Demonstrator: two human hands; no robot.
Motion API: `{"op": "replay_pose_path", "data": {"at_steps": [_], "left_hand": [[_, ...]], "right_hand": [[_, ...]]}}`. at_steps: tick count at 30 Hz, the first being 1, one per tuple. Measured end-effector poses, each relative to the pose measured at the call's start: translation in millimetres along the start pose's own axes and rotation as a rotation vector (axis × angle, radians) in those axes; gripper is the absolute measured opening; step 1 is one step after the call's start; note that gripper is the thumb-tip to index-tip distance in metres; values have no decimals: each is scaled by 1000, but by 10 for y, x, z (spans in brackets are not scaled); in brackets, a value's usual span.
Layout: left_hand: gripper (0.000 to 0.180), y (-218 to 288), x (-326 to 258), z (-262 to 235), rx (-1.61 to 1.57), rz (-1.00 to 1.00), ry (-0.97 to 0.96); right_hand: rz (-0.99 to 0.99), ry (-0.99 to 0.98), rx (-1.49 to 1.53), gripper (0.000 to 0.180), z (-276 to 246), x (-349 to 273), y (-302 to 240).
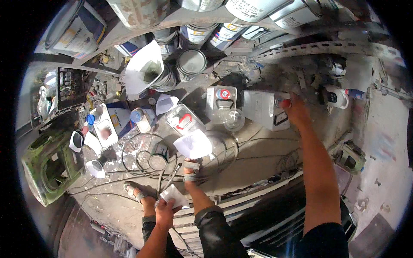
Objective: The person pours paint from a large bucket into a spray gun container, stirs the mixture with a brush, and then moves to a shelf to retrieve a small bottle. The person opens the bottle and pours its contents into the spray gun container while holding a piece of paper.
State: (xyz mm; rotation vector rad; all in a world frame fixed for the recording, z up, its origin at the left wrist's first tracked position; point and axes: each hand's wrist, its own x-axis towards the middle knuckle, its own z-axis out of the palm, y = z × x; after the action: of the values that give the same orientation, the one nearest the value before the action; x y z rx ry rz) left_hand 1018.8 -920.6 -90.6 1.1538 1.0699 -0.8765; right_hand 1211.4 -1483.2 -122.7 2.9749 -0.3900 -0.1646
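Note:
My left hand (165, 211) is low in the middle, in front of my legs, its fingers closed on a folded piece of white paper (175, 196). At the right, my right arm reaches out to a tall rectangular tin can (260, 108) with a dark handle. The fingers of my right hand (297, 112) close around the red cap (286, 103) on the can's top. Beside that can stands a similar can (217, 99) with a red-ringed spout, with a clear plastic cup (234, 120) near its base. Another can (191, 119) has a red handle.
Paint cans (191, 64) stand below a shelf (206, 18) loaded with more cans. White paper cones (193, 144), bottles (142, 119) and an open tin (158, 160) are at the left and middle. A hose (235, 150) coils over the floor. Green body parts (47, 167) lean at the left.

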Motion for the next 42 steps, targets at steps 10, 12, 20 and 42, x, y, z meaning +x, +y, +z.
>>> {"op": "replay_pose_path", "data": {"at_steps": [10,12,20,42], "left_hand": [[27,297,-109,164,-51,59,-55],[27,310,-146,140,-65,81,-53],[28,452,-201,191,-60,96,-79],[31,1721,-2419,217,-564,286,-429]], "right_hand": [[197,-386,-165,38,96,217,96],[174,-371,-86,41,-187,201,-184],[173,-290,-107,43,-124,51,-30],[-133,-247,1286,65,-3179,-2285,-3825]]}}
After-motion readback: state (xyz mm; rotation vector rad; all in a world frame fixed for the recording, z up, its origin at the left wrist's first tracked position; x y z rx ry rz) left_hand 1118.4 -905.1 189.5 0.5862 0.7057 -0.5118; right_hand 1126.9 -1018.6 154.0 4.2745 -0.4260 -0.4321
